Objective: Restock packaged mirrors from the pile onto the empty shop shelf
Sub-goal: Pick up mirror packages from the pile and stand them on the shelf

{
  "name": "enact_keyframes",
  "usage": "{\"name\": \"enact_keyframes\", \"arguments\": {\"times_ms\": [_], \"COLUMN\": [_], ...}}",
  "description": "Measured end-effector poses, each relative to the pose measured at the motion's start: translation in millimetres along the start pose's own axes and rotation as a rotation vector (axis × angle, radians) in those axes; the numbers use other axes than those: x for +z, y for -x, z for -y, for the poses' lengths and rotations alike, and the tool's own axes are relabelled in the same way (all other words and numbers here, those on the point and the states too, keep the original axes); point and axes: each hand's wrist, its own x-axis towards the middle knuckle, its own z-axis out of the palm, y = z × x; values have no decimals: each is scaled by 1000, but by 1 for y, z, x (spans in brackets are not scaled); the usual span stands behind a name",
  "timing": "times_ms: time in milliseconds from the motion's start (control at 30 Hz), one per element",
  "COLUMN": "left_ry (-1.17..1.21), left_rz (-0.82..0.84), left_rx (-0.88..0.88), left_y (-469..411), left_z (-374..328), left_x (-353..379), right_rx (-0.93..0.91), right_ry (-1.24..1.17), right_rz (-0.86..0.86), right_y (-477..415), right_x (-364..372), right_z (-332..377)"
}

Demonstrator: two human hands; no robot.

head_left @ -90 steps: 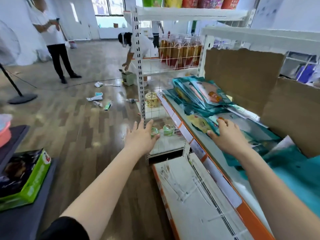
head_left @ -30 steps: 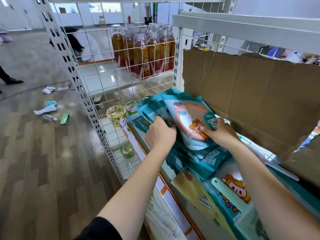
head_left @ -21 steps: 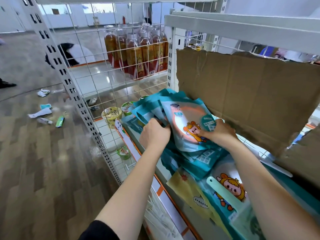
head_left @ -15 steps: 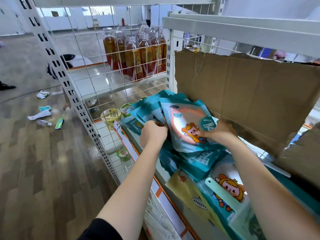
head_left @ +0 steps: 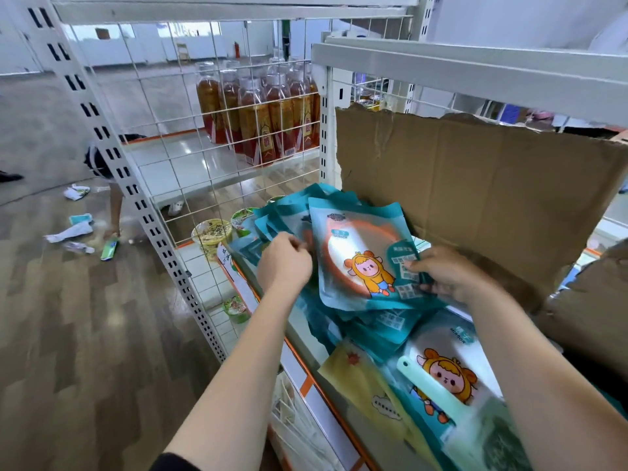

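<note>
1. Hands sat apart, one on each side of the top packaged mirror (head_left: 360,256): the left hand (head_left: 285,263) was curled at its left edge, and the right hand (head_left: 445,273) pinched its lower right corner, thumb over the printed labels.
2. That pack rested on the heaped pile (head_left: 373,324) of teal packs on the shelf (head_left: 300,334), just in front of the cardboard sheet (head_left: 475,185). Its long axis ran from the person's near side up and away toward the cardboard, with the far end raised.
3. It lay straight ahead between the two hands, neither clearly nearer, so a lift would likely come back toward the person, clear of the cardboard.
4. Whether the left fingers gripped the top pack alone, or the edges fanned behind it as well, could not be told.
5. Three seconds earlier the left hand had hung open over the floor and the right had lain flat on the pile's near end. Over the last half second the hands had barely shifted.
</note>
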Motion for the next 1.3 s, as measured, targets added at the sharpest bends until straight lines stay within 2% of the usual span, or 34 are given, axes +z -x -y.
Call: {"name": "enact_keyframes", "arguments": {"times_ms": [133,200,300,367,467,600,667,833,1100,1300], "left_ry": [135,334,809,979,974,968,977,1061,1128,1071], "left_rz": [-9,67,207,277,319,349,356,319,258,252], "left_rx": [62,-32,-255,-322,-268,-202,-154,-41,12,59], "left_y": [-7,-7,5,14,23,30,33,44,63,70], "left_z": [22,36,46,47,44,46,50,64,86,106], "left_x": [-22,-23,-21,-21,-17,-22,-30,-55,-77,-102], "right_rx": [9,4,-10,-39,-75,-59,-88,-302,-522,-565], "right_ry": [-21,-47,-5,61,92,-110,-137,-103,-147,-175], "right_rz": [126,168,186,186,173,158,118,-82,-397,-584], "right_y": [14,24,37,45,61,80,89,110,156,192], "right_x": [-11,-15,-17,-14,-6,4,7,16,35,55], "right_z": [5,4,-4,-9,-13,-9,-8,-7,-31,-48]}}
